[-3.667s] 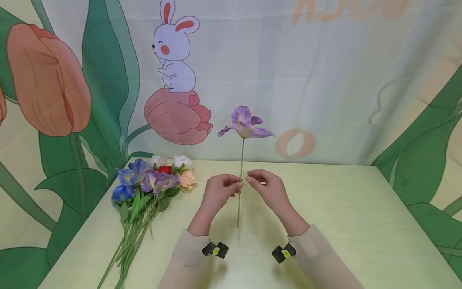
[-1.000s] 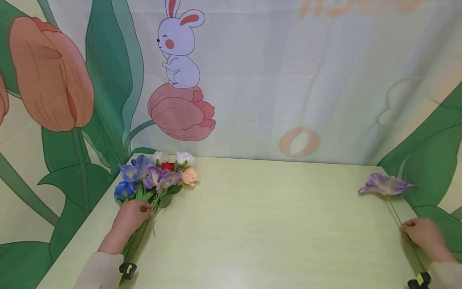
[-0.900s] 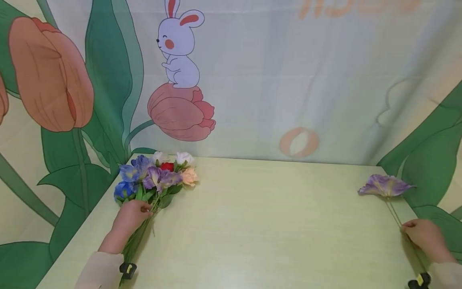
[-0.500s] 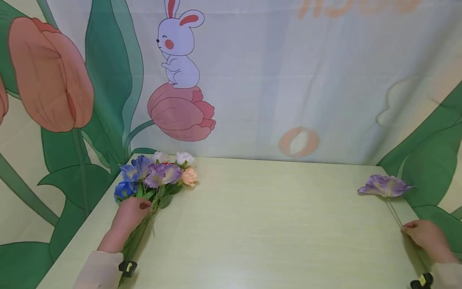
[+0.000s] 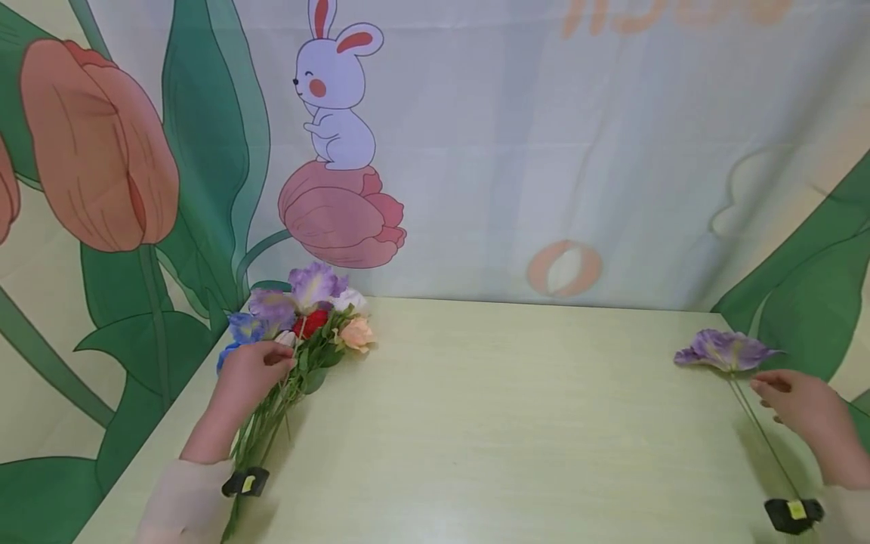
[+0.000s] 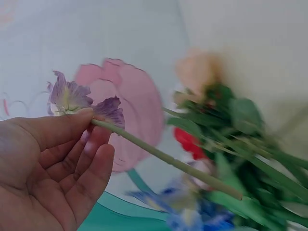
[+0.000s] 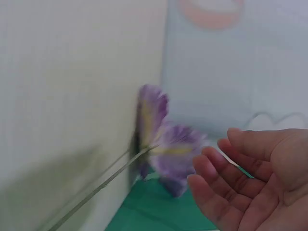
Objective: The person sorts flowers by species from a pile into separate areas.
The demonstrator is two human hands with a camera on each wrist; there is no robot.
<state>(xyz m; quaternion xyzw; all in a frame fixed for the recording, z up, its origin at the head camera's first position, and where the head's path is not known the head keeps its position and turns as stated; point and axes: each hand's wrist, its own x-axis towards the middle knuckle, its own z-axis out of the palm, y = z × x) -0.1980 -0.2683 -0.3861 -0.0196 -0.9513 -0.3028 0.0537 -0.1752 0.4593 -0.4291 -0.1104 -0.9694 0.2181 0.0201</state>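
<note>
In the left wrist view, my left hand (image 6: 57, 159) pinches the green stem of a purple flower (image 6: 70, 94) between thumb and forefinger, close to the bloom. In the head view the left hand (image 5: 258, 374) is above the bunch, and that purple bloom (image 5: 316, 285) stands raised over the other blossoms. My right hand (image 5: 809, 408) hovers beside another purple flower (image 5: 723, 350), which lies on the table at the right with its thin stem toward me. The right wrist view shows the right hand (image 7: 255, 178) with loosely bent fingers, holding nothing, apart from that bloom (image 7: 168, 144).
Below the left hand lies a bunch with a red flower (image 5: 310, 323), a peach flower (image 5: 356, 334), a white flower (image 5: 350, 300), blue flowers (image 5: 246, 327) and green stems (image 5: 261, 423). A printed curtain (image 5: 462, 151) hangs behind the pale table (image 5: 510, 423).
Earlier both hands were at the middle with one purple flower; it now lies at the right, released by the right hand. The left hand has moved to the bunch and raised another purple flower.
</note>
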